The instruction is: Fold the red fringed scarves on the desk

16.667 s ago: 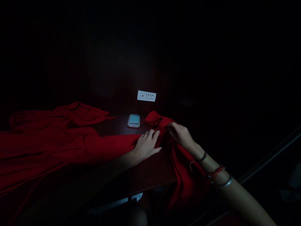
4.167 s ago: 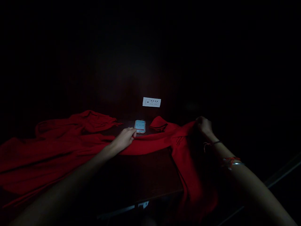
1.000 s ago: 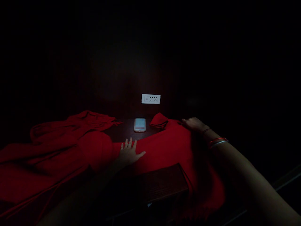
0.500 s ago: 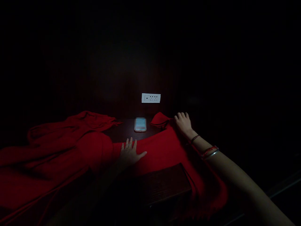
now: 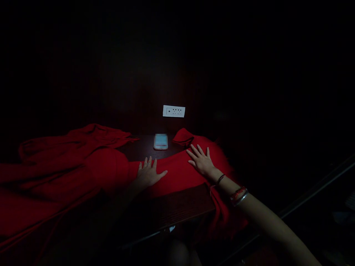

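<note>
The worktop (image 5: 180,207) is partly covered by red cloth (image 5: 177,179), draped over its right end. On the cloth the left grip (image 5: 149,174) and right grip (image 5: 202,163) are laid, both spread. Beyond, a lit phone (image 5: 161,141) is seen, then a white socket panel (image 5: 173,111).

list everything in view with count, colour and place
table: 1, dark brown, against the wall
wall: 1, very dark, behind the table
socket: 1, white, on the wall
phone: 1, pale blue screen, on the table below the socket
cloth: count unclear, red, across the table and over its right edge
pale object: 1, whitish, below the table's front edge, too dim to identify
ring: 1, silvery, on the left hand
cord: 1, dark, right wrist
band: 1, red, right forearm
bangle: 1, silver, beside the band
left hand: 1, shadowed, spread on the cloth
right hand: 1, better lit, spread on the cloth
</note>
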`<act>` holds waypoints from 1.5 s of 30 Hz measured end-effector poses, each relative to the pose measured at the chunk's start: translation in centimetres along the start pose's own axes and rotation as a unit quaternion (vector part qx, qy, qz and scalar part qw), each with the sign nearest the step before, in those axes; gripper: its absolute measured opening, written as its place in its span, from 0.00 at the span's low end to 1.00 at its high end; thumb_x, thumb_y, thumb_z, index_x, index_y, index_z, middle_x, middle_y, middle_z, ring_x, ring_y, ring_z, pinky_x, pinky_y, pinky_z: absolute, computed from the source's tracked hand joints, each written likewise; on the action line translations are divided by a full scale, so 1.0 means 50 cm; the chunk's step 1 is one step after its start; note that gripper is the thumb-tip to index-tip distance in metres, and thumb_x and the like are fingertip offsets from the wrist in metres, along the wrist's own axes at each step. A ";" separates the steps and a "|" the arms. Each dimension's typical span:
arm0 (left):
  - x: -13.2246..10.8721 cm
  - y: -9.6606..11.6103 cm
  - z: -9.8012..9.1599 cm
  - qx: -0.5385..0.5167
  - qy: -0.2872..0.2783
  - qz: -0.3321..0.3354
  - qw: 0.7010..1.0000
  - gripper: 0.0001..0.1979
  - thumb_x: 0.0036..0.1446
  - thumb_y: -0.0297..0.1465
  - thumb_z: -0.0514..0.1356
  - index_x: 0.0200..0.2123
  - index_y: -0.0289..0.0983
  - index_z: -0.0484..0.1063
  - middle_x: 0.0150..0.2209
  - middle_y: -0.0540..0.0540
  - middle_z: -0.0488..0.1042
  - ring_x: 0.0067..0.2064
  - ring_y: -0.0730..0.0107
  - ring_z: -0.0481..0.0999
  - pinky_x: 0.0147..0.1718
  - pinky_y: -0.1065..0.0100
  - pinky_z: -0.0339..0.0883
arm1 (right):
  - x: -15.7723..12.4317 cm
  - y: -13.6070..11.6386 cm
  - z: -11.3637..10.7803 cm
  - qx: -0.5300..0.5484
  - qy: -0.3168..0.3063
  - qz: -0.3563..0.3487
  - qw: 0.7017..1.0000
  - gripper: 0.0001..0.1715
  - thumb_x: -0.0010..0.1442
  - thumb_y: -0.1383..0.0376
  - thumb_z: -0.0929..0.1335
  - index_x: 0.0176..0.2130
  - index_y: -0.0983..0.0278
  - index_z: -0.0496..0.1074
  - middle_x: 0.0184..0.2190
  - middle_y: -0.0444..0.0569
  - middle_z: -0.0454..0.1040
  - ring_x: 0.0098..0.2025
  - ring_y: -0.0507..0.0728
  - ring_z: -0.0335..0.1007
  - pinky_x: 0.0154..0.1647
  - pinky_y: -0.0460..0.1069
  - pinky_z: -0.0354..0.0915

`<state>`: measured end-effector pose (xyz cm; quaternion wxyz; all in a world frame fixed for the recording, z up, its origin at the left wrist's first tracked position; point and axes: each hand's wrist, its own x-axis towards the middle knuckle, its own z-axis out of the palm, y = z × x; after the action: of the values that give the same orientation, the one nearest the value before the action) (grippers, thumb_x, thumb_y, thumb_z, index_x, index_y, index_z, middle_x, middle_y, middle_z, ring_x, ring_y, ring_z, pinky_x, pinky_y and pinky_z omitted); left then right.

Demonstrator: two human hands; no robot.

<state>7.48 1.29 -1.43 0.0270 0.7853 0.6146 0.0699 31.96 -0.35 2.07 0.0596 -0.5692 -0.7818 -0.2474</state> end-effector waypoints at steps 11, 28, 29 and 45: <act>-0.003 0.001 -0.005 -0.003 -0.007 -0.011 1.000 0.46 0.43 0.58 0.39 0.57 0.30 0.45 0.59 0.35 0.40 0.59 0.50 0.38 0.52 0.52 0.39 | -0.022 0.094 -0.027 -0.021 0.003 0.131 0.991 0.29 0.58 0.54 0.51 0.58 0.58 0.44 0.60 0.51 0.40 0.59 0.66 0.34 0.50 0.68 0.43; -0.009 -0.007 -0.003 0.000 -0.018 0.109 0.994 0.32 0.54 0.48 0.36 0.57 0.36 0.44 0.59 0.44 0.40 0.59 0.59 0.41 0.52 0.51 0.40 | -0.039 0.026 -0.005 -0.003 -0.008 -0.002 1.000 0.27 0.58 0.53 0.52 0.56 0.57 0.51 0.58 0.48 0.47 0.59 0.65 0.35 0.51 0.69 0.36; -0.009 -0.007 -0.004 0.004 -0.012 0.106 0.994 0.31 0.55 0.47 0.36 0.57 0.36 0.44 0.59 0.44 0.40 0.59 0.59 0.41 0.52 0.51 0.40 | -0.046 0.042 -0.007 -0.007 -0.006 0.019 1.000 0.28 0.58 0.54 0.52 0.56 0.57 0.50 0.58 0.48 0.46 0.59 0.65 0.35 0.51 0.69 0.37; 0.016 -0.056 -0.020 0.013 -0.045 0.015 0.999 0.29 0.56 0.44 0.34 0.58 0.38 0.42 0.60 0.44 0.40 0.59 0.61 0.38 0.53 0.53 0.38 | 0.086 -0.194 -0.016 0.218 -0.100 -0.029 0.970 0.37 0.56 0.47 0.47 0.58 0.62 0.46 0.60 0.50 0.39 0.60 0.63 0.29 0.53 0.64 0.39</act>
<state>4.82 2.73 -0.76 0.0433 0.7968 0.6021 0.0266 21.40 0.74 1.26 0.0970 -0.5409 -0.8353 -0.0145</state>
